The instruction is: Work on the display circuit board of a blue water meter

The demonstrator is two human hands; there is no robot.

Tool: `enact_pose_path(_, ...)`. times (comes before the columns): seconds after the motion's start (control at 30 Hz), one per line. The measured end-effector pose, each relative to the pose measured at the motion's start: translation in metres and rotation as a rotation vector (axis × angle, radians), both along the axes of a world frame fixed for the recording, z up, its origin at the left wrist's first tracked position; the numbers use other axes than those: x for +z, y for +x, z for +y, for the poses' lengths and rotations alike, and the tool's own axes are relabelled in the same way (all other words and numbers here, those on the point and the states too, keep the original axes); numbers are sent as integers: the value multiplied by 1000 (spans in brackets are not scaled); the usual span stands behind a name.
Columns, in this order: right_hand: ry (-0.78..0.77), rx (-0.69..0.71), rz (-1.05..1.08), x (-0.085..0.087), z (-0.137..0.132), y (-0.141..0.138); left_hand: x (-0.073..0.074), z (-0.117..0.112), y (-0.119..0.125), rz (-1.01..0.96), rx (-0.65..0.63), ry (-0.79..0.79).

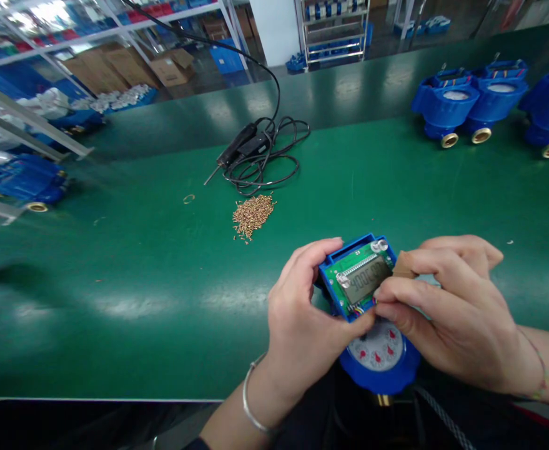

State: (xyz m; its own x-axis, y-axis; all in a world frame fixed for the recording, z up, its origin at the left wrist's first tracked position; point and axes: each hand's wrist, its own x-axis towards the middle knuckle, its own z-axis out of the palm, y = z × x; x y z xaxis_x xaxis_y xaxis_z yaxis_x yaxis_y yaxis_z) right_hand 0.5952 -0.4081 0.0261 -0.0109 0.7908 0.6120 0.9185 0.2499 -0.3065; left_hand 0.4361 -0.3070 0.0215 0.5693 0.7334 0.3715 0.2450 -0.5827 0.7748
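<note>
A blue water meter with a round white dial and a green circuit board with an LCD on top sits at the near edge of the green table. My left hand grips its left side, thumb pressed near the board's lower edge. My right hand closes over the right side, its fingers pinching at the board's right edge beside a small brown piece.
A pile of small brass screws lies mid-table. Behind it rests a black electric screwdriver with coiled cable. Blue meter bodies stand at the far right, others at the left. Shelves with boxes stand behind.
</note>
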Motion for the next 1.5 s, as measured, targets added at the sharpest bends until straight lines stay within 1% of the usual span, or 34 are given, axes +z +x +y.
enact_pose_path(0.13,-67,0,-16,3,-1,-2,5,-2,0,13,24,186)
enact_pose_path(0.2,-87,-13,-10,3,0,-3,7,-3,1,27,23,246)
enact_pose_path(0.4,-46,-2,-3,-7,4,-4,10,3,0,124,-16,327)
enact_pose_path(0.5,-20,13,-32,-11,8,-3,11,6,0,151,-30,323)
enact_pose_path(0.63,18,17,-78,-11,10,-2,12,9,0,135,-72,270)
enact_pose_path(0.8,0,33,-63,-8,13,1,15,19,-1,145,-162,115)
enact_pose_path(0.97,-59,42,40,0,18,9,19,27,9,156,-169,10)
enact_pose_path(1.07,-108,86,119,3,22,15,15,28,15,103,-161,-64)
enact_pose_path(1.13,-69,120,212,2,23,21,12,28,18,34,-159,-142)
enact_pose_path(1.2,14,107,362,-2,25,27,9,27,19,-42,-157,-233)
enact_pose_path(1.27,52,74,598,-9,28,32,8,27,18,-101,-150,-308)
enact_pose_path(1.33,4,88,835,-19,29,34,6,28,16,-139,-137,-345)
enact_pose_path(1.37,-43,119,913,-25,29,34,5,28,15,-156,-132,-350)
enact_pose_path(1.43,-116,185,952,-35,28,33,2,29,13,-185,-123,-336)
enact_pose_path(1.5,-146,214,906,-42,25,30,-1,30,11,-210,-122,-312)
